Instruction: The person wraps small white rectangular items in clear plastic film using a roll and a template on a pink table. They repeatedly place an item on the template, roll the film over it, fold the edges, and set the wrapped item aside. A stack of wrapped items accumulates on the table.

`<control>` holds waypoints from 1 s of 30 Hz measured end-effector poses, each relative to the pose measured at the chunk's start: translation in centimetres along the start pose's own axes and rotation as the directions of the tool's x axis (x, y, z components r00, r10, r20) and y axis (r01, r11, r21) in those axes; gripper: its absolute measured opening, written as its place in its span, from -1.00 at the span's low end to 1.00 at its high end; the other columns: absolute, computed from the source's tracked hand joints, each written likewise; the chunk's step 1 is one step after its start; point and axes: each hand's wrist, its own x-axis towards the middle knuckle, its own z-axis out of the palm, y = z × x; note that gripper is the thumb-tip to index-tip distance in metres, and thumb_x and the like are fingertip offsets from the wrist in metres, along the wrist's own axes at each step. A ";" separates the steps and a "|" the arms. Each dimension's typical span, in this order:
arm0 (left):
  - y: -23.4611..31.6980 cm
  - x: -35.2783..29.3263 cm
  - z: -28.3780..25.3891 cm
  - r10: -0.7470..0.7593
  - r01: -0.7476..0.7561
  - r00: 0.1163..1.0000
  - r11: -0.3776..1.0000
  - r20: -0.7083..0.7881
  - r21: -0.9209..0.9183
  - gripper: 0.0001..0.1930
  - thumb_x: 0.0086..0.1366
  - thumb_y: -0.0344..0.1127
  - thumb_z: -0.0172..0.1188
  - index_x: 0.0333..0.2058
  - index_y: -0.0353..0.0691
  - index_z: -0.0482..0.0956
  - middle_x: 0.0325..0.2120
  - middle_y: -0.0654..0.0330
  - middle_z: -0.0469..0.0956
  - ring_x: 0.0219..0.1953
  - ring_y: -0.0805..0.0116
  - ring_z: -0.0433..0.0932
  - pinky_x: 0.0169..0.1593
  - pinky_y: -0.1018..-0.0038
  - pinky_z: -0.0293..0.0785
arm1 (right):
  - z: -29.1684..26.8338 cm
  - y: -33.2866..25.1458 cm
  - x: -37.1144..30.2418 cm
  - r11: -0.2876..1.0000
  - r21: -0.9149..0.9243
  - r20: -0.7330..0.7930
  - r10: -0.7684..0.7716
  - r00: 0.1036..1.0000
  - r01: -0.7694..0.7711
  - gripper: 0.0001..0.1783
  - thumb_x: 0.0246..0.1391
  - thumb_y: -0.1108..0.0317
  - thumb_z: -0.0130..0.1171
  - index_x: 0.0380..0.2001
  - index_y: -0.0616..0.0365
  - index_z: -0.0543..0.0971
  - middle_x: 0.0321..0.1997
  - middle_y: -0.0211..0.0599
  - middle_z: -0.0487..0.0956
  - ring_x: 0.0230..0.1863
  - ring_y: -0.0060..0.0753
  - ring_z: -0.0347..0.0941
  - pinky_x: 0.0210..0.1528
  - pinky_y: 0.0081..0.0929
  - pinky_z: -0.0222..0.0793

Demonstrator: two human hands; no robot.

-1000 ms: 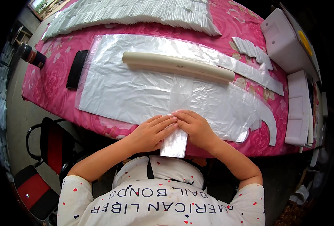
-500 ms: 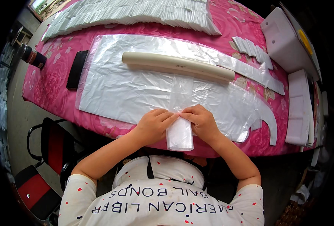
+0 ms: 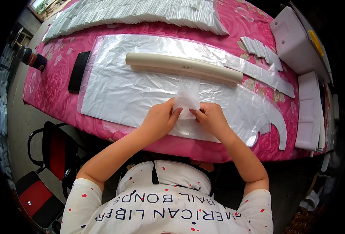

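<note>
Between my two hands is a folded clear plastic bag [image 3: 186,100], its flap standing up and pointing away from me. My left hand [image 3: 160,117] pinches its left edge between thumb and fingers. On the right edge, my right hand [image 3: 211,118] pinches it the same way. Under both hands lies a broad pile of wrinkled clear plastic sheets [image 3: 120,93]. A long beige tube [image 3: 184,67] rests across that pile, just beyond the folded plastic. From under the tube, a narrow plastic strip [image 3: 188,84] runs toward my hands.
Rows of folded white plastic packets [image 3: 141,15] line the far side of the pink flowered tablecloth [image 3: 55,91]. More packets [image 3: 261,52] lie at right, near white foam boxes [image 3: 309,109]. A black phone [image 3: 79,72] and dark bottle [image 3: 32,57] are at left. Red-and-black chairs [image 3: 57,152] stand lower left.
The folded end that hung toward me over the table edge has been turned up and away, toward the tube. Both hands have shifted slightly and now grip its sides.
</note>
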 end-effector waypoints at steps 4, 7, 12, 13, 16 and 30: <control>-0.6 0.1 1.2 0.218 -0.212 0.897 0.975 -0.384 0.057 -0.53 0.20 -0.34 0.06 0.06 -0.40 0.28 -0.01 -0.05 0.34 -0.10 0.07 0.41 -0.11 0.29 0.38 | -0.3 -1.1 0.8 0.985 0.045 0.053 0.162 0.985 -0.165 -0.67 0.09 0.27 0.04 -0.56 0.35 0.54 -0.68 -0.22 0.50 -0.63 -0.48 0.49 -0.53 -0.50 0.32; -1.8 0.0 1.4 0.543 -0.379 0.789 0.799 -0.289 0.466 -0.41 0.14 -0.32 0.10 0.13 -0.41 0.18 0.16 -0.08 0.16 0.15 0.00 0.21 0.14 0.23 0.19 | -0.7 -1.2 1.5 0.973 0.049 0.097 0.219 0.971 -0.224 -0.67 0.09 0.27 0.04 -0.58 0.35 0.53 -0.67 -0.22 0.50 -0.64 -0.47 0.49 -0.53 -0.51 0.33; -1.9 -0.4 3.2 0.498 -0.409 0.866 0.752 -0.039 0.516 -0.34 0.11 -0.28 0.14 0.16 -0.39 0.13 0.22 -0.13 0.03 0.26 -0.06 0.04 0.25 0.20 0.05 | -0.9 -1.2 1.7 0.950 0.086 0.134 0.286 0.949 -0.299 -0.68 0.10 0.27 0.03 -0.56 0.34 0.52 -0.65 -0.23 0.50 -0.63 -0.46 0.50 -0.52 -0.52 0.33; -1.9 -0.4 3.3 0.486 -0.398 0.872 0.773 -0.058 0.494 -0.33 0.10 -0.29 0.15 0.16 -0.39 0.13 0.22 -0.12 0.02 0.26 -0.07 0.03 0.25 0.20 0.05 | -0.9 -1.3 1.7 0.952 0.093 0.137 0.277 0.951 -0.291 -0.68 0.10 0.27 0.03 -0.55 0.34 0.52 -0.64 -0.24 0.50 -0.63 -0.46 0.50 -0.52 -0.52 0.33; -1.0 -0.6 2.6 0.497 -0.450 0.821 0.867 -0.282 0.216 -0.30 0.04 -0.33 0.24 0.14 -0.37 0.16 0.20 -0.11 0.05 0.24 -0.07 0.08 0.22 0.22 0.11 | -0.6 -0.2 0.9 0.976 0.160 0.076 0.139 0.987 -0.149 -0.72 0.07 0.30 0.07 -0.54 0.32 0.52 -0.63 -0.25 0.50 -0.61 -0.48 0.49 -0.51 -0.54 0.33; -4.0 -1.2 1.5 0.666 -0.574 0.711 0.735 -0.225 0.361 -0.77 -0.17 -0.44 0.30 -0.42 -0.11 0.58 -0.31 0.31 0.56 -0.22 0.29 0.52 -0.09 0.30 0.45 | 2.0 2.3 -2.5 0.734 -0.393 -0.197 -0.656 0.729 0.554 -0.74 -0.28 0.51 0.24 -0.38 0.05 0.57 -0.25 -0.36 0.51 -0.32 -0.33 0.45 -0.34 -0.46 0.42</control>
